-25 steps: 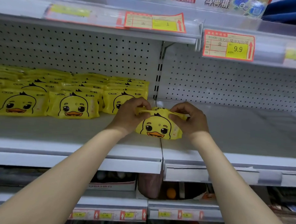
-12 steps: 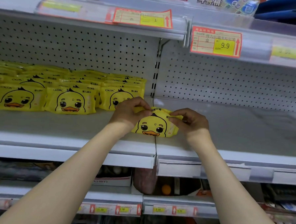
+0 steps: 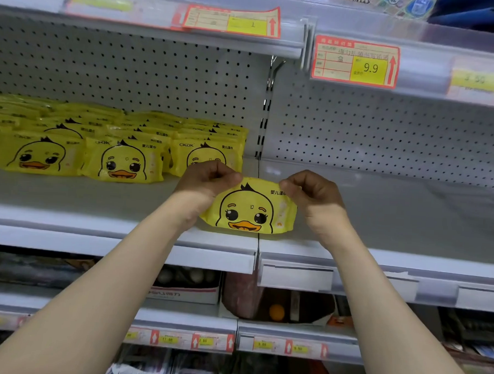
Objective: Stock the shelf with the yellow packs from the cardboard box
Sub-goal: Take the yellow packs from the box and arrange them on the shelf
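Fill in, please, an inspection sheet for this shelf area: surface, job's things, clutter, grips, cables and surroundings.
Surface: grey shelf, two boards meeting at a seam.
Job's things: yellow pack held upright over the seam, near the front edge; stocked packs in rows on the left board; cardboard box not in view.
Clutter: nothing seen.
Grips: left hand pinches the pack's upper left corner; right hand pinches its upper right corner.
Cables: nothing seen.
Surroundings: pegboard back wall; price tag reading 9.9 on the shelf above; other goods on the shelf below.
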`<state>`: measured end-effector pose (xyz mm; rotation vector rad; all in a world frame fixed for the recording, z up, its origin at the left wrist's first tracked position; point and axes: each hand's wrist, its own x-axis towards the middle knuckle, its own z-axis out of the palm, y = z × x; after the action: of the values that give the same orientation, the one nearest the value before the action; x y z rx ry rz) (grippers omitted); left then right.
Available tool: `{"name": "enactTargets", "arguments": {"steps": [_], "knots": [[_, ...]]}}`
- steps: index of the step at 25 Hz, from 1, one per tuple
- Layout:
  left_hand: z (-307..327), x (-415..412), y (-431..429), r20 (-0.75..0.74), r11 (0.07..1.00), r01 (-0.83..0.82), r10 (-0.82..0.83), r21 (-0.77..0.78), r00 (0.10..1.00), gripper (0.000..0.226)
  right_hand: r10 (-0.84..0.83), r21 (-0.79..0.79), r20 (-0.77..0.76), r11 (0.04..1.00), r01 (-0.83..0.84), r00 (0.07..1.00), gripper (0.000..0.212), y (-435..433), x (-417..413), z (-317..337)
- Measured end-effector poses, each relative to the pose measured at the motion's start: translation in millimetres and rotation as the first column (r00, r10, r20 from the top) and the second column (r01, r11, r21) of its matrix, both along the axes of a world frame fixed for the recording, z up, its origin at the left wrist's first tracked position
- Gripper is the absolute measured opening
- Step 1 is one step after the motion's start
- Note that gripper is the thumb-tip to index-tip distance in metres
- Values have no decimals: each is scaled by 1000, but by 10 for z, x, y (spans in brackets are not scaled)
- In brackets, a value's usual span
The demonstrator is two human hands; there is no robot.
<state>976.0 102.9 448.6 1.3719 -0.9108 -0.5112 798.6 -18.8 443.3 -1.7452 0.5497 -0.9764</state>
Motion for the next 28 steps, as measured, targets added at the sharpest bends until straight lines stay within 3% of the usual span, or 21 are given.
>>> {"name": "enactTargets", "arguments": {"steps": [5, 8, 11, 13, 15, 17, 20, 25, 28], "knots": [[41, 65, 92, 32, 1000, -23, 23, 3, 999, 14, 21, 19, 50, 1000, -21, 999, 23, 68, 176, -23], [217, 222, 206, 253, 987, -40, -1, 157, 967, 19, 28, -9, 46, 1000, -28, 999, 25, 87, 320, -7], [457, 370, 272, 594, 862, -125, -227, 492, 771, 63, 44, -107, -1, 993, -44, 999, 23, 87, 511, 53], [557, 480, 260, 709, 759, -231, -391, 609, 587, 62, 75, -145, -6, 987, -75, 997, 22, 89, 680, 117], [613, 638, 190, 768, 745, -287, -442, 602, 463, 48, 68, -191, -26, 979, -72, 997, 21, 68, 848, 184], [668, 825, 78, 799, 770, -288, -437, 570, 413, 45, -5, -271, -63, 962, -13, 998, 19, 3, 997, 225], [700, 1046, -113, 794, 773, -268, -449, 575, 409, 51, -79, -392, -176, 920, 4, 981, 19, -118, 1138, 305], [509, 1340, -353, 775, 750, -249, -508, 612, 375, 69, -146, -524, -492, 837, -158, 858, 79, -129, 1350, 279], [444, 1467, -401, 801, 755, -286, -500, 590, 330, 73, -236, -565, -563, 809, -160, 792, 95, -112, 1449, 182]]}}
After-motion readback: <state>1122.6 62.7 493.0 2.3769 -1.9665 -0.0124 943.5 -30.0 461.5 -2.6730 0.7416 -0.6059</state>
